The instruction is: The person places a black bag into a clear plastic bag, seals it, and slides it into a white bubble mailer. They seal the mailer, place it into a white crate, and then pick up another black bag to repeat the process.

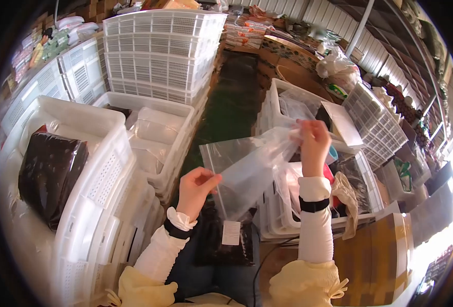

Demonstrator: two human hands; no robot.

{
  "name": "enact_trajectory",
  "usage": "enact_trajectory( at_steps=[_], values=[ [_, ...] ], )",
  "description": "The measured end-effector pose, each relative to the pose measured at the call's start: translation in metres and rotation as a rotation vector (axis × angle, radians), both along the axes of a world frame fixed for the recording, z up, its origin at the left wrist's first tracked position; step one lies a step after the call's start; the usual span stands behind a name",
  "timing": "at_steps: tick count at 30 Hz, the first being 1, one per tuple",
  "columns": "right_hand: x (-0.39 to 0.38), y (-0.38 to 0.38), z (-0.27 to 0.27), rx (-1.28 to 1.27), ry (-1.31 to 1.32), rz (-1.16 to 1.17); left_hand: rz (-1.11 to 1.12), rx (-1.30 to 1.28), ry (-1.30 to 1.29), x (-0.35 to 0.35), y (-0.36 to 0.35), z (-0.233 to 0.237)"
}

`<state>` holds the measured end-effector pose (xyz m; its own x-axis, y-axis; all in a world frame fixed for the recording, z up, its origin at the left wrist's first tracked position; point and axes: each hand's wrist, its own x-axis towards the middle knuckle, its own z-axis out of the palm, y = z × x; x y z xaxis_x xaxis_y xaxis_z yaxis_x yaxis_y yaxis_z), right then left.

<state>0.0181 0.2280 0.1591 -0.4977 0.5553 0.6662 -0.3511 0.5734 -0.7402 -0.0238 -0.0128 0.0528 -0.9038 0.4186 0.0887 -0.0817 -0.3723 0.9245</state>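
Note:
A clear plastic bag [252, 171] stretches in the air between my two hands. My left hand [195, 189] pinches its near left edge between thumb and fingertips. Higher up at the right, my right hand [313, 140] grips the bunched far end. Below the bag, a dark packet [213, 250] with a white label [231, 233] rests at my lap, partly covered by the bag.
At left, a white crate [96, 174] holds a dark wrapped block [49, 171]; another crate [177, 133] beside it has clear packs. Stacked white baskets [160, 56] rise behind. At right, an open crate [370, 179] holds assorted items and a cloth [345, 197], beside a taped cardboard box [370, 256].

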Motion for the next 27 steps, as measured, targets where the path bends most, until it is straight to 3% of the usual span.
enact_trajectory(
  at_steps=[2, 3, 4, 7, 9, 13, 19, 23, 26, 27],
  values=[
    [-0.013, -0.005, -0.017, 0.559, -0.114, -0.370, 0.162, -0.033, 0.088, -0.014, -0.004, -0.011],
    [-0.012, -0.019, -0.024, 0.548, -0.066, -0.353, 0.213, 0.051, 0.049, -0.017, -0.005, -0.009],
    [-0.004, -0.040, -0.028, 0.544, -0.129, -0.312, 0.252, 0.046, 0.040, -0.020, -0.006, -0.007],
    [0.009, -0.103, -0.058, 0.479, -0.272, 0.361, 0.309, 0.033, -0.027, -0.020, -0.003, 0.002],
    [0.014, -0.133, -0.070, 0.488, -0.349, 0.315, 0.263, 0.029, -0.006, -0.016, -0.002, 0.000],
    [0.010, -0.138, -0.088, 0.258, -0.329, 0.350, 0.114, -0.020, -0.052, -0.008, -0.010, -0.008],
    [0.010, -0.121, -0.110, -0.307, -0.574, 0.549, -0.027, 0.028, 0.034, 0.008, -0.014, -0.020],
    [0.018, -0.113, -0.111, -0.638, -0.582, 0.661, 0.011, -0.240, 0.364, 0.012, -0.019, -0.027],
    [0.021, -0.106, -0.114, -0.573, -0.609, 0.673, 0.048, -0.453, 0.588, 0.015, -0.022, -0.021],
    [0.022, -0.106, -0.118, -0.585, -0.606, 0.673, 0.017, -0.452, 0.550, 0.016, -0.023, -0.022]
  ],
)
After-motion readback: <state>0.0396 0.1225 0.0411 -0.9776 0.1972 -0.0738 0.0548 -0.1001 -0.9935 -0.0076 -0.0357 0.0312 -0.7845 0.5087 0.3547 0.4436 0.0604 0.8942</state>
